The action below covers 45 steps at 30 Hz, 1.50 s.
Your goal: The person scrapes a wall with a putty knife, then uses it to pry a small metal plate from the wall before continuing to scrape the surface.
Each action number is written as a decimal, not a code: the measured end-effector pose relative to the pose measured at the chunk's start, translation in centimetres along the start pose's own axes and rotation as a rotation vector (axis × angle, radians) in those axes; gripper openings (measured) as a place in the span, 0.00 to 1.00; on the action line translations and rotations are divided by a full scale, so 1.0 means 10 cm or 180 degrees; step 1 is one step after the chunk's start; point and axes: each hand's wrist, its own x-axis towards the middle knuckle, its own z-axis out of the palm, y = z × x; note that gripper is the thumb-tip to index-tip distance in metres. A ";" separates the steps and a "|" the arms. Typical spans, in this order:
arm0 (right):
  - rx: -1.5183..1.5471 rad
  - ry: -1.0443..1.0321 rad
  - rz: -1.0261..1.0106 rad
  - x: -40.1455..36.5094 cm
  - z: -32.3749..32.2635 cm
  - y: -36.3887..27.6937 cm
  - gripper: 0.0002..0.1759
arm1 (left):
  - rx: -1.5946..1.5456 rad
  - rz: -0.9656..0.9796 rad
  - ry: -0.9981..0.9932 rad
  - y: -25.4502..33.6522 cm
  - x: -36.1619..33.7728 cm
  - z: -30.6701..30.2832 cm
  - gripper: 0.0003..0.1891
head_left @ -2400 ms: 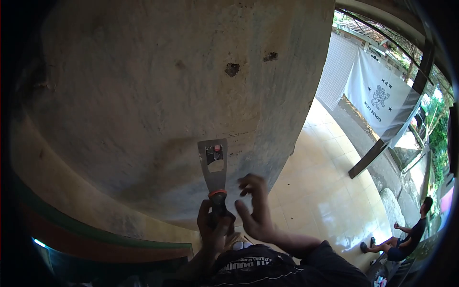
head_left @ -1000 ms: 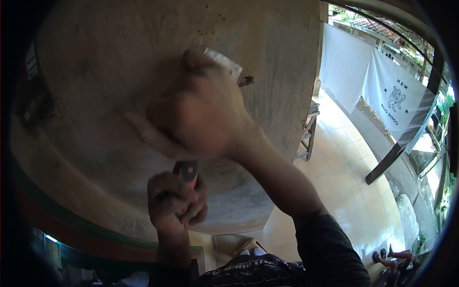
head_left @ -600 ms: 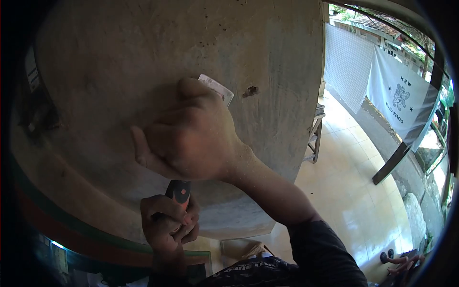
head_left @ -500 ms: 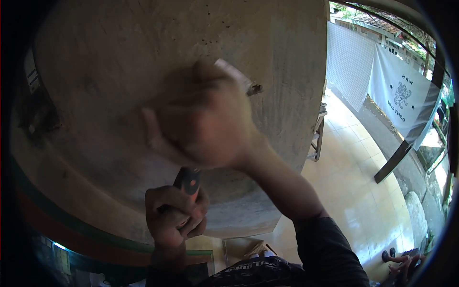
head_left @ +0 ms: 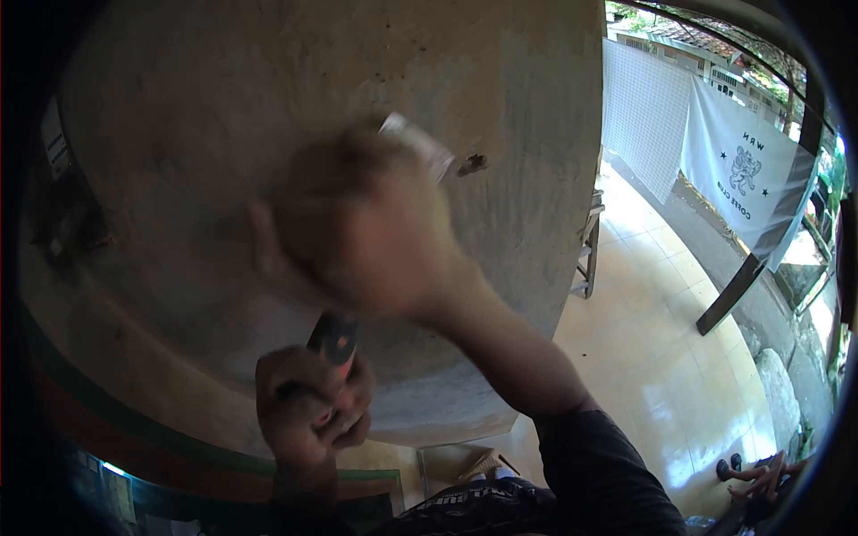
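My left hand is closed round the black and orange-red handle of a tool, low in front of the wall. The tool's far end is hidden behind my right hand. My right hand, smeared by motion, is above it and close to the wall, its fingers curled and the thumb out to the left. A pale flat piece sticks out past the right hand's upper edge; its kind cannot be made out. A dark chipped hole in the plaster lies just right of that piece.
Green and reddish-brown bands run along the lower left. On the right are a tiled floor, a wooden stand, a dark post and a printed white banner. A person's legs show at the lower right.
Both hands have shifted slightly left in view, along with the handle. The pale piece has moved left, away from the hole, which now shows more fully. The background has also slid slightly left.
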 end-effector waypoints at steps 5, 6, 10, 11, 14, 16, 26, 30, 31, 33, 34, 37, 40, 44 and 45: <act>-0.0202 0.0018 0.0223 0.04 -0.12 0.12 0.22 | 0.0065 -0.0020 -0.0307 0.08 0.24 0.00 0.03; -0.0374 -0.0021 0.0436 0.06 -0.16 0.12 0.22 | -0.0030 -0.0093 -0.0268 0.09 0.27 0.00 0.03; -0.0372 0.0136 0.0194 -0.01 -0.04 0.05 0.23 | -0.0120 -0.0221 0.0027 0.10 0.08 -0.07 0.06; -0.0220 0.0107 0.0127 -0.02 -0.03 0.05 0.23 | -0.0102 -0.0225 0.0013 0.09 0.11 -0.07 0.06; -0.0100 0.0016 0.0151 0.00 -0.11 0.15 0.23 | -0.0125 -0.0200 -0.0115 0.05 0.22 -0.08 0.06; -0.0142 -0.0054 0.0229 -0.04 -0.09 0.15 0.23 | -0.0191 -0.0272 -0.0198 0.03 0.28 -0.08 0.06; 0.0142 -0.0159 0.0264 0.00 -0.12 0.15 0.24 | -0.0372 -0.0301 -0.0277 -0.03 0.29 0.00 0.05; 0.0444 -0.1026 0.0094 -0.12 -0.13 -0.05 0.29 | -0.0396 -0.0207 0.0111 -0.05 0.02 0.03 0.04; 0.0429 -0.1022 0.0081 -0.10 -0.13 0.00 0.29 | -0.0229 -0.0194 0.0006 -0.04 0.00 0.03 0.04; 0.0443 -0.1062 0.0310 -0.02 -0.16 0.12 0.30 | -0.0384 -0.0200 0.0065 -0.02 0.16 0.08 0.04; 0.0451 -0.1062 0.0333 0.02 -0.20 0.11 0.30 | -0.0534 -0.0223 0.0141 0.01 0.24 0.11 0.04; 0.0108 -0.1596 0.0583 0.09 -0.23 0.01 0.29 | -0.0509 -0.0270 0.0097 0.03 0.08 0.07 0.04; 0.0279 -0.1211 0.0119 -0.07 -0.13 -0.09 0.27 | -0.0468 -0.0159 0.0076 -0.04 -0.07 0.04 0.05; 0.0057 -0.1661 0.0349 0.18 -0.24 0.05 0.26 | -0.0663 -0.0160 -0.0119 0.05 0.22 0.07 0.05; -0.0095 -0.1782 0.0527 0.23 -0.26 0.06 0.25 | -0.0688 -0.0243 -0.0194 0.07 0.26 0.07 0.05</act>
